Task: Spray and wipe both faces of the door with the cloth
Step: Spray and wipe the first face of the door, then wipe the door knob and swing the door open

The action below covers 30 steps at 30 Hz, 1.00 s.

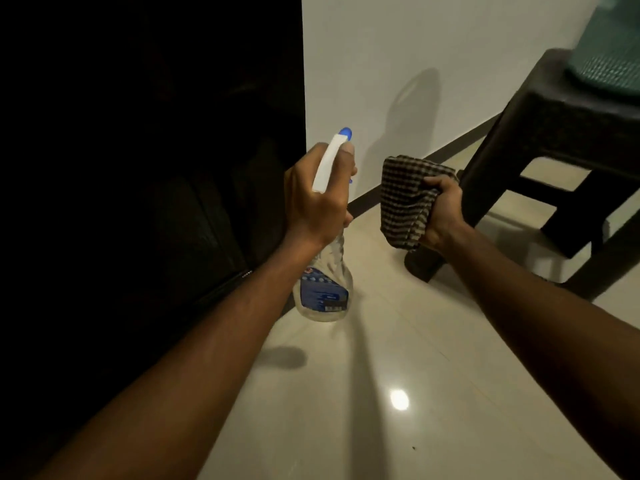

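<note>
Door (138, 168) fills left, its edge against white wall (381, 64). Left hand (315, 199) grips spray bottle (325, 292); right hand (443, 213) clutches checked cloth (405, 199). Dark stool (540, 140) right; open floor (398, 358) between.

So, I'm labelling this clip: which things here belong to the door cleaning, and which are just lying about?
For the job: door; spray bottle, gripped by the left hand; cloth, gripped by the right hand.
Lying about: stool; teal object on it; wall; floor.
</note>
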Available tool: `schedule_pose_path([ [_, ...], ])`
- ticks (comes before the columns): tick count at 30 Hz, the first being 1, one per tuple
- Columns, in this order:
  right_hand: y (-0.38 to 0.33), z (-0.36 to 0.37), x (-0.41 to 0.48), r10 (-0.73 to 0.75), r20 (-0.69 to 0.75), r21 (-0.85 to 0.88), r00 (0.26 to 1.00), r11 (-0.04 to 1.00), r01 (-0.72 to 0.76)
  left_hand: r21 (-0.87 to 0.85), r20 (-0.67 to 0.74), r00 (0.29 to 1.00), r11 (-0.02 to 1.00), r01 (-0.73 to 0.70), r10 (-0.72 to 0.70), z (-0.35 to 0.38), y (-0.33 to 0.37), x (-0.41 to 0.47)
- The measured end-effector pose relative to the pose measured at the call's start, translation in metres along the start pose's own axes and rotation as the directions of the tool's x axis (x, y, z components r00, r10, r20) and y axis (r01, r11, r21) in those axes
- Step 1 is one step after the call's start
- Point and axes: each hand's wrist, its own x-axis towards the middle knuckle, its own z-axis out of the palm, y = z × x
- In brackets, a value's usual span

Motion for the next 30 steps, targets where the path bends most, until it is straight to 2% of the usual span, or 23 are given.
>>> schedule_pose_path([
  [3, -0.043, 0.039, -0.044, 0.025, 0.036, 0.034, 0.999, 0.999, -0.027, -0.043, 0.051, 0.997, 0.997, 0.057, -0.055, -0.013, 0.059, 0.013],
  [8, -0.145, 0.121, -0.14, 0.072, 0.008, 0.077, 0.997, 0.994, -0.073, -0.025, 0.074, 0.991, 0.993, 0.113, -0.111, -0.045, 0.178, 0.04],
  [12, -0.232, 0.181, -0.212, 0.097, 0.021, 0.142, 0.995, 0.985, -0.099, -0.01, 0.023, 0.992, 0.992, 0.126, -0.126, -0.077, 0.289, 0.074],
  [18, -0.319, 0.24, -0.303, 0.131, 0.033, 0.252, 0.991, 0.958, -0.135, 0.001, -0.074, 0.972, 0.975, 0.222, -0.222, -0.123, 0.425, 0.108],
  [24, -0.387, 0.283, -0.371, 0.144, 0.022, 0.261, 0.989, 0.955, -0.145, 0.022, -0.043, 0.969, 0.97, 0.244, -0.243, -0.156, 0.525, 0.13],
  [30, -0.452, 0.333, -0.389, 0.049, 0.01, 0.28, 0.999, 0.959, -0.049, 0.065, -0.07, 0.952, 0.951, 0.302, -0.298, -0.171, 0.576, 0.165],
])
